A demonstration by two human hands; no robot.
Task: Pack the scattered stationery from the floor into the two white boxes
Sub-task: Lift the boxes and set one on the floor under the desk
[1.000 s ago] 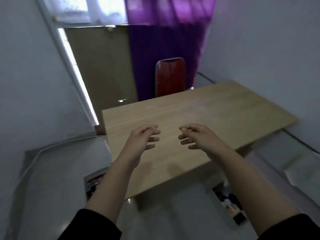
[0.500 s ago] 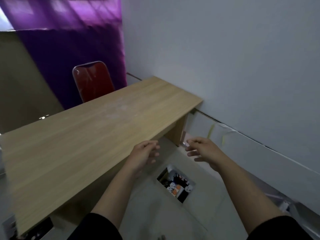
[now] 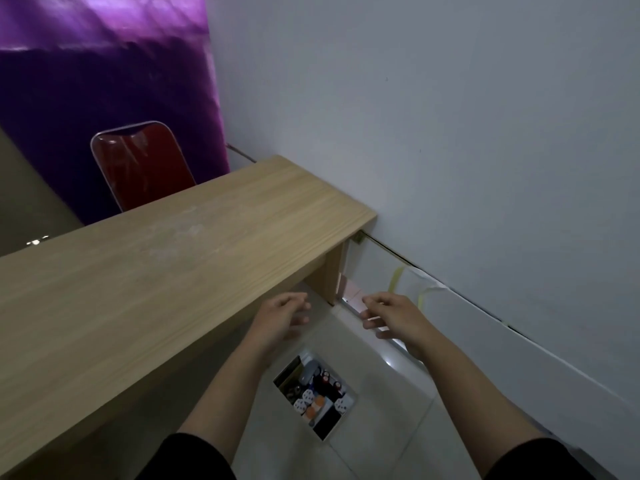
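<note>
One white box sits on the pale floor below my arms, packed with small items: white dice-like pieces, something orange, dark cylinders. My left hand hovers above it near the table's front edge, fingers loosely curled, holding nothing. My right hand hangs to the right, near the table leg, also loosely curled with nothing in it. No loose stationery shows on the floor. The second box is out of view.
A light wooden table fills the left and centre, its leg close to the grey wall. A red chair stands behind it before a purple curtain. A white baseboard runs along the wall.
My view has swung to the right, from the table's middle to its right end. The filled box has come into view under my arms. Both hands stay raised and hold nothing.
</note>
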